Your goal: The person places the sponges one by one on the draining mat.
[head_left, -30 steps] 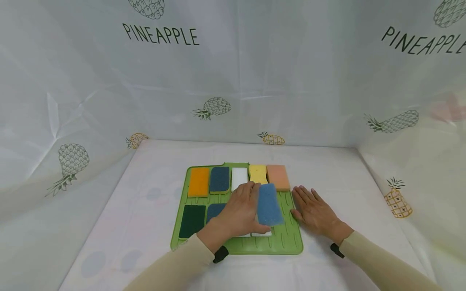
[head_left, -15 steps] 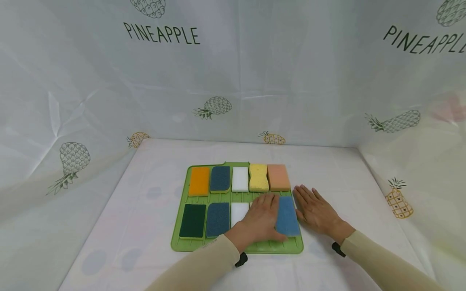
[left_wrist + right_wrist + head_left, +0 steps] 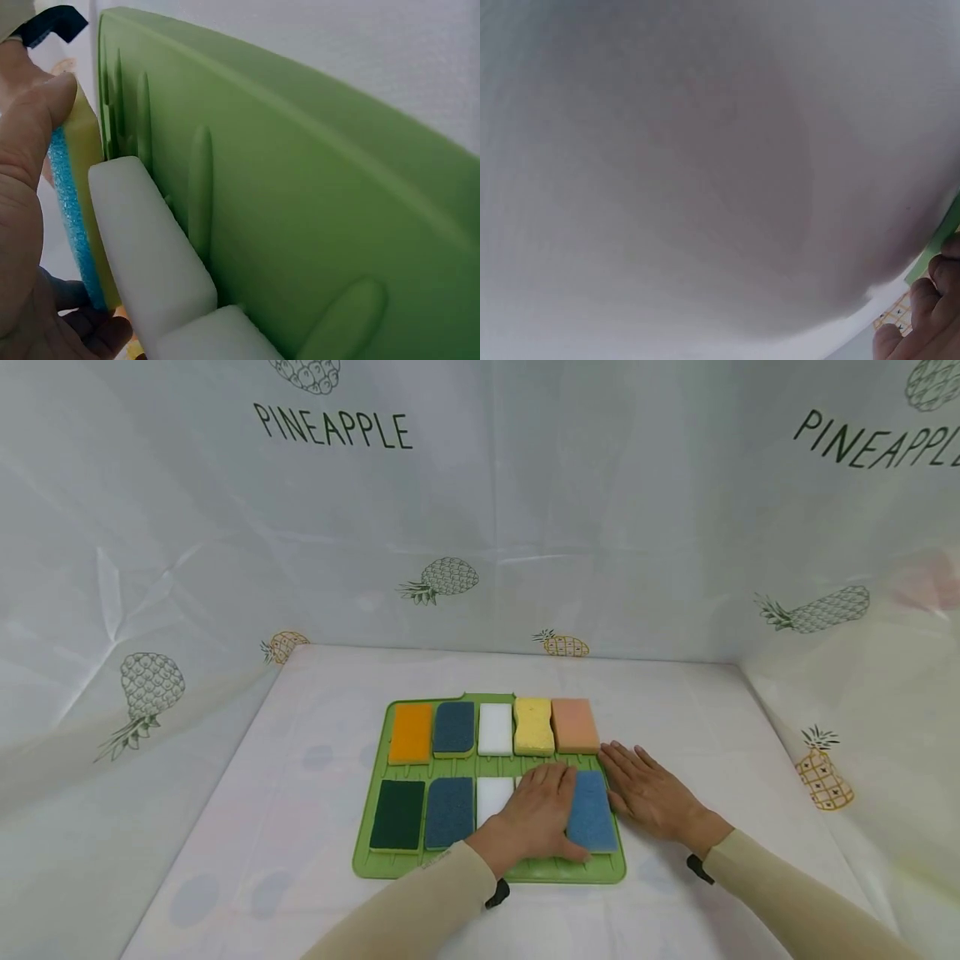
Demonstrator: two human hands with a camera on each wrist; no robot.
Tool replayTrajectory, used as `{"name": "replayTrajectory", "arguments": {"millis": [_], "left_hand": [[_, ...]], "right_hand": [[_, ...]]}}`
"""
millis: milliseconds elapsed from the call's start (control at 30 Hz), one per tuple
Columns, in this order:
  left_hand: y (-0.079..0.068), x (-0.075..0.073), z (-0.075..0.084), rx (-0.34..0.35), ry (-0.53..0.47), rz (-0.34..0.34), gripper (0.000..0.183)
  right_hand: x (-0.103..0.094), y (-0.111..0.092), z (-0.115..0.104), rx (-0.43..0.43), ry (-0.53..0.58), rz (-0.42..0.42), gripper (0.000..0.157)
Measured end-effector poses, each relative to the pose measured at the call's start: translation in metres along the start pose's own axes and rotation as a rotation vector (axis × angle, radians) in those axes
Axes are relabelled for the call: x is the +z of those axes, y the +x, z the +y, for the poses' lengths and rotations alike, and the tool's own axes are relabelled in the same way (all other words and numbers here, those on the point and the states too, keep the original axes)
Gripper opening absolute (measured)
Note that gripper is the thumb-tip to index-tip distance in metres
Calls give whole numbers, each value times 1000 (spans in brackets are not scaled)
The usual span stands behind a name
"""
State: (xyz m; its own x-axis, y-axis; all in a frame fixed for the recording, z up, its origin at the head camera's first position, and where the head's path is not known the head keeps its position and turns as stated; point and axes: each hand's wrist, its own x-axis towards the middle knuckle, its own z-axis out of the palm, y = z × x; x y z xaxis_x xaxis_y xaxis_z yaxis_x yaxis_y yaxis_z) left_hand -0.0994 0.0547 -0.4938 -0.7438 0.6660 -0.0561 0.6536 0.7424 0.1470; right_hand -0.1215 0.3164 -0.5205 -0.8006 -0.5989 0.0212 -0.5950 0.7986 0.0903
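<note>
In the head view my left hand (image 3: 534, 810) grips a blue-topped scouring sponge (image 3: 592, 810) at the right end of the near row. In the left wrist view the thumb is on one end of this sponge (image 3: 75, 210), the fingertips at the other; its underside is yellow and it stands a little above the green tray (image 3: 285, 150). Beside it lies a white sponge block (image 3: 146, 232). My right hand (image 3: 654, 797) lies flat, fingers straight, against the tray's right edge; the right wrist view shows only several curled-looking fingertips.
The far row on the tray holds an orange sponge (image 3: 411, 733), a dark blue one (image 3: 453, 728), a white one (image 3: 495, 730), a yellow wavy one (image 3: 533, 727) and a pink one (image 3: 575, 726). Nearer lie a dark green sponge (image 3: 397, 815) and another blue one (image 3: 448, 812).
My left hand has carried the blue-topped sponge rightward from above the white blocks and lowered it toward the tray's right end. The right hand has hardly moved.
</note>
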Motion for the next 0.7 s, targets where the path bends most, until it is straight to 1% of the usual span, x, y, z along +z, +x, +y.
{"name": "replayTrajectory", "arguments": {"millis": [100,233,700], "left_hand": [[2,2,0,8,4,-9,124],[3,4,-1,12,29,-16,125],[4,1,1,-27,56,-70,126]], "right_hand": [[0,1,2,2,-2,-35,69],[-1,1,3,7,3,-57,72],[1,1,4,25,35,-59,71]]}}
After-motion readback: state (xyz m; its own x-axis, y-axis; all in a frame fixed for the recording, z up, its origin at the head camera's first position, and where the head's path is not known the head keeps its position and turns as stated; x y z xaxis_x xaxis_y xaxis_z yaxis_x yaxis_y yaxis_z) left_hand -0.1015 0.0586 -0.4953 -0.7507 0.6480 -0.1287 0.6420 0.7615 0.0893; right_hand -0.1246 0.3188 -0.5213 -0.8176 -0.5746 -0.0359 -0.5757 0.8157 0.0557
